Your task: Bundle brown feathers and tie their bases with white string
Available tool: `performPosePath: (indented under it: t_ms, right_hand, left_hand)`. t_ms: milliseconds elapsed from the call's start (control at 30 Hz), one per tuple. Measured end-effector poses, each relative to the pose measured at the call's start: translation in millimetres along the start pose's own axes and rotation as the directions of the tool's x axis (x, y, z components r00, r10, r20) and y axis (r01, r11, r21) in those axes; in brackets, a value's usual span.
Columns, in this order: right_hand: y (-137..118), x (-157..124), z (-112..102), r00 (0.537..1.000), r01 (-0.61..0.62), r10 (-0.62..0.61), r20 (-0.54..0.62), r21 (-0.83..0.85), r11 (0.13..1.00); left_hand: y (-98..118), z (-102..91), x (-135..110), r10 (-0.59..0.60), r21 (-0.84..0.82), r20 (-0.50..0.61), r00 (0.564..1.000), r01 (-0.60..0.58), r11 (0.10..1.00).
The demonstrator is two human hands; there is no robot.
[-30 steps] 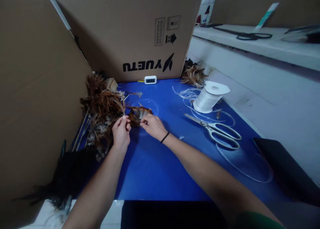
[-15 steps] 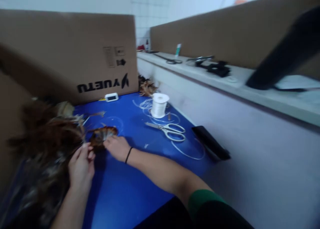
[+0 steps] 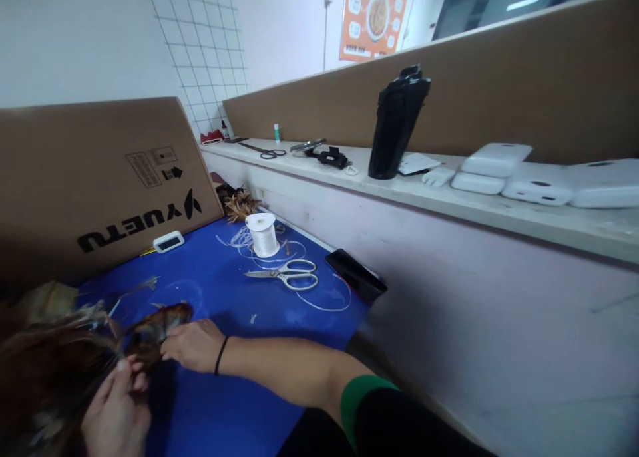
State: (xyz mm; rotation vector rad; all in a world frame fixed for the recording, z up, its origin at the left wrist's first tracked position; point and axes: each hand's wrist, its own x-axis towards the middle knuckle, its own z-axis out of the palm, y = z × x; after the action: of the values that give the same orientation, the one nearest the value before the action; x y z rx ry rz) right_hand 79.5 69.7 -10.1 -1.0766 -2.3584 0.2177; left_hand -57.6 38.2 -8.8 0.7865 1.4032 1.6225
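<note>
At the lower left, my left hand (image 3: 120,407) has thumb and fingertips pinched at the pale end of a feather (image 3: 116,330). My right hand (image 3: 194,345), a black band at its wrist, is closed at the edge of a small bunch of glossy brown feathers (image 3: 158,324) lying on the blue tabletop (image 3: 224,410). Its fingertips are partly hidden. A big, blurred heap of brown feathers (image 3: 50,370) fills the left side beside my left hand. Open white-handled scissors (image 3: 284,275) and a spool of white cord (image 3: 263,236) stand beyond my right hand.
A cardboard box (image 3: 120,151) rises behind the table. A phone (image 3: 355,274) lies at the right edge by the wall. Along the ledge (image 3: 309,184) are a black tumbler (image 3: 398,124), white devices (image 3: 499,161) and black scissors (image 3: 264,152). More feathers (image 3: 241,205) lie in the back corner.
The view has swung right and up, so more of the ledge shows and the table things sit further left. Both hands stay at the feathers, with little visible change of grip.
</note>
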Motion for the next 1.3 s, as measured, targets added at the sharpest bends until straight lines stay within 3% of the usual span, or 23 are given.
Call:
performPosePath:
  t_ms: [167, 233, 300, 500, 633, 967, 1133, 1300]
  right_hand:
    - [4.6, 2.2, 4.0, 0.976, -0.176, 0.207, -0.06, 0.337, 0.925]
    - [5.1, 2.7, 3.2, 0.936, -0.281, 0.351, -0.033, 0.532, 0.799]
    - [5.3, 3.0, 2.6, 0.873, -0.348, 0.484, 0.052, 0.762, 0.547]
    - [6.9, -2.8, -0.6, 0.848, -0.369, 0.484, 0.215, 0.895, 0.249]
    - [14.3, -7.6, -6.4, 0.828, -0.363, 0.495, 0.264, 0.925, 0.113]
    - [13.0, -12.4, -13.8, 0.806, -0.363, 0.482, 0.343, 0.93, -0.054]
    - [18.9, -15.4, -34.4, 0.792, -0.287, 0.547, 0.272, 0.956, -0.061]
    - [30.3, -24.0, -56.5, 0.784, -0.228, 0.59, 0.192, 0.973, -0.014]
  left_hand:
    - [-2.9, 2.1, -1.5, 0.028, -0.141, 0.028, 0.999, -0.024, 0.99]
    - [-3.1, 2.6, -1.1, 0.035, -0.154, 0.046, 0.998, -0.028, 0.988]
    - [-2.6, 4.0, -1.3, 0.05, -0.157, 0.035, 0.998, -0.044, 0.987]
    - [-4.0, 10.0, -9.9, 0.075, -0.17, 0.008, 0.997, -0.073, 0.983]
    - [-6.3, 13.1, -14.1, 0.067, -0.173, -0.02, 0.998, -0.069, 0.982]
    - [-9.0, 24.0, -30.4, 0.039, -0.169, 0.099, 0.994, -0.021, 0.985]
    - [-8.4, 40.4, -36.8, -0.027, -0.165, 0.202, 0.979, 0.061, 0.984]
    - [-10.7, 58.8, -41.0, -0.115, -0.159, 0.262, 0.958, 0.16, 0.974]
